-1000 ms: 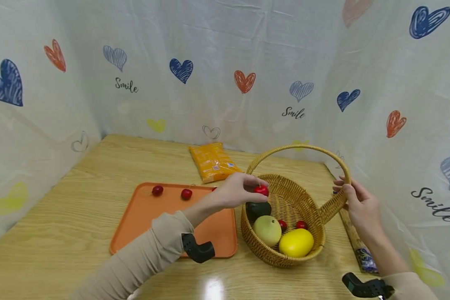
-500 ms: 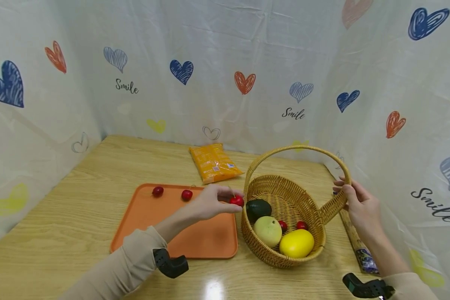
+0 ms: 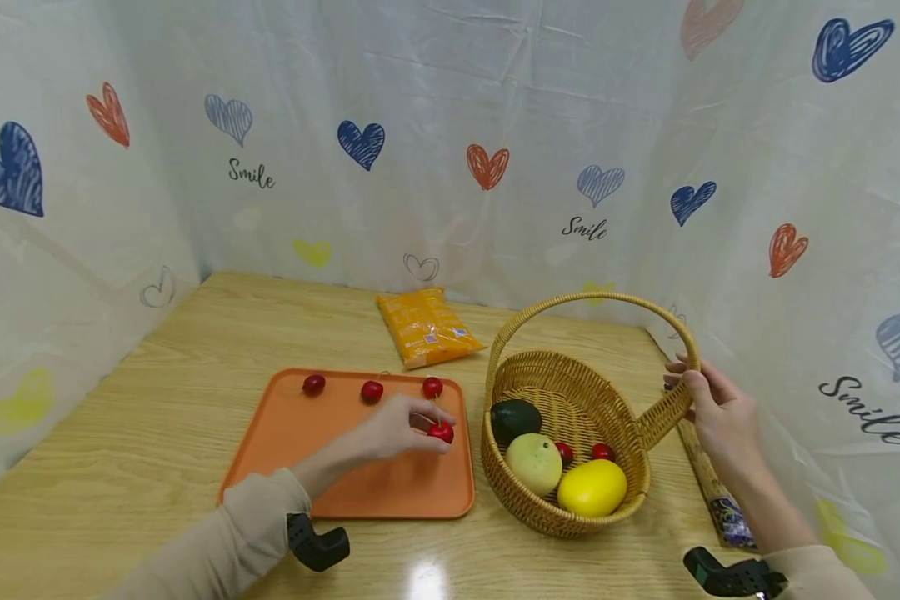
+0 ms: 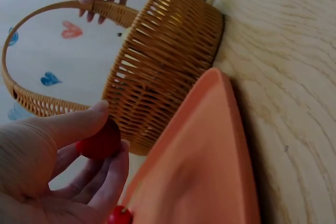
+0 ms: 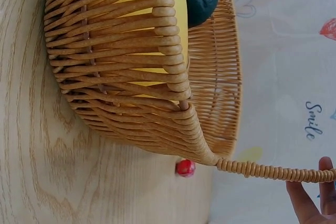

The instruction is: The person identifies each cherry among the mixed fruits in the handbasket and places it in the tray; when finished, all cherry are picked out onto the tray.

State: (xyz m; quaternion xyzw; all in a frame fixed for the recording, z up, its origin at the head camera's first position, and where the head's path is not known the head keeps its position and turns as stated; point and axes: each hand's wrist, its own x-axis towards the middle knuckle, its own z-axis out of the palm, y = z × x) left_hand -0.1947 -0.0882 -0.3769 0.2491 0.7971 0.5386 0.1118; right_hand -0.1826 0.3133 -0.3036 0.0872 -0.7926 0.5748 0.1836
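My left hand pinches a red cherry between thumb and fingers, above the right part of the orange tray. In the left wrist view the same cherry sits between thumb and fingertips. Three other cherries lie along the tray's far side, among them a stemmed cherry. My right hand grips the handle of the wicker basket on its right side. Inside the basket are a dark green avocado, a pale green round fruit, a yellow lemon and two cherries.
An orange packet lies behind the tray. A long patterned object lies along the table's right edge. In the right wrist view a small red item shows beyond the basket. A curtain with hearts encloses the table.
My left hand has moved left with the cherry, from above the basket's rim to above the tray. The right hand keeps its grip on the handle and the basket stays in place.
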